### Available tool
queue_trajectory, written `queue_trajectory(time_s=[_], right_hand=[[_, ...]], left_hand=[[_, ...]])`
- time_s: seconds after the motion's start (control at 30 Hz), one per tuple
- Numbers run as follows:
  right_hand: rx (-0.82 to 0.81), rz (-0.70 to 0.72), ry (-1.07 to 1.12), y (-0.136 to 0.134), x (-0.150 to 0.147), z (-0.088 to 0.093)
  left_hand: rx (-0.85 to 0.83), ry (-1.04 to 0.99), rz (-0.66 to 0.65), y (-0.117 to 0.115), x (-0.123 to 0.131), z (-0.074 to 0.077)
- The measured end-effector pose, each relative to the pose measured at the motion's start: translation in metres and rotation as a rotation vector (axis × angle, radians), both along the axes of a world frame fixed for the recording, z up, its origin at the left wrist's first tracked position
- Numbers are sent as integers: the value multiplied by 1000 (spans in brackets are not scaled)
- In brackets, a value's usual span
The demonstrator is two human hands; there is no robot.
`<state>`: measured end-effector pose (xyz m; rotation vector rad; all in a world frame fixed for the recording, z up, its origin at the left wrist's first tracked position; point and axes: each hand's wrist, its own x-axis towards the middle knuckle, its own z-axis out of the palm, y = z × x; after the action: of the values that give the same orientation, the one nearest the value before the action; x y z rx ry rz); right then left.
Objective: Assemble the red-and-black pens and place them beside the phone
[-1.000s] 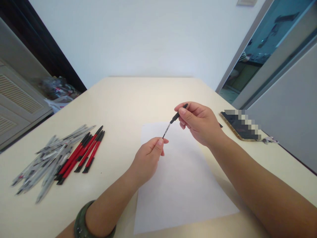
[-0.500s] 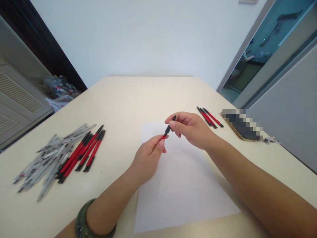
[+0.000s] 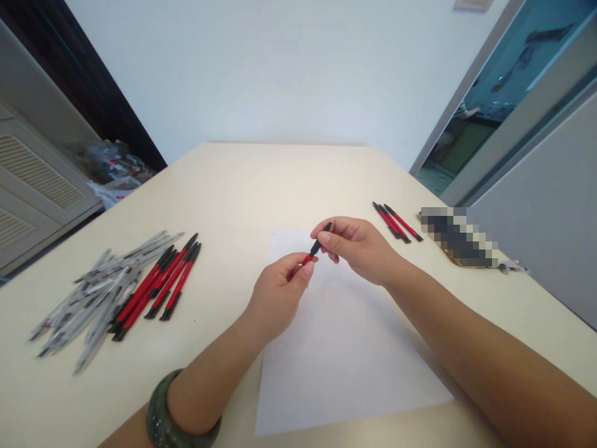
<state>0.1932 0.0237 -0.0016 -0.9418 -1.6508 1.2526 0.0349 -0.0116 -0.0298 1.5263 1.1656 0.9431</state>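
Note:
My left hand [image 3: 280,295] is closed round the red barrel of a pen [image 3: 318,244], most of which its fingers hide. At the pen's black tip section, the thumb and fingers of my right hand [image 3: 361,252] pinch together. The pen slants up to the right, held above a white sheet of paper [image 3: 345,361]. Off to the left lie several red-and-black pens [image 3: 148,291], side by side. Close against them is a loose heap of clear grey pens [image 3: 96,298].
Three more red-and-black pens [image 3: 396,222] lie at the right, beyond my right hand. Beside them a phone-like dark object [image 3: 459,242], partly blurred out, rests near the edge of the cream table [image 3: 284,180]. A white wall [image 3: 284,68] rises behind.
The red barrel and the black tip section now meet more closely, and more red shows above my left fingers. Both hands keep their grip; the view has shifted slightly.

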Motion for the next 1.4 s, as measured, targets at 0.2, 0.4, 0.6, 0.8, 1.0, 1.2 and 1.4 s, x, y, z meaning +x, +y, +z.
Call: queue_trajectory(time_s=[0.2, 0.4, 0.6, 0.8, 1.0, 1.2, 1.4], right_hand=[[-13, -38, 24, 2, 2, -5], [-35, -25, 55, 1, -1, -7], [-23, -33, 101, 2, -2, -9], [-34, -29, 104, 2, -3, -10], [-25, -35, 99, 2, -4, -11], [-35, -50, 94, 2, -4, -13], [-94, -111, 77, 2, -6, -13]], left_hand=[[-17, 38, 58, 1, -3, -2], [-130, -91, 50, 2, -2, -2], [-156, -162, 6, -1, 0, 4], [-160, -54, 42, 0, -2, 6], [-135, -121, 22, 0, -2, 6], [-162, -71, 16, -1, -2, 8], [-191, -76, 23, 0, -2, 7]])
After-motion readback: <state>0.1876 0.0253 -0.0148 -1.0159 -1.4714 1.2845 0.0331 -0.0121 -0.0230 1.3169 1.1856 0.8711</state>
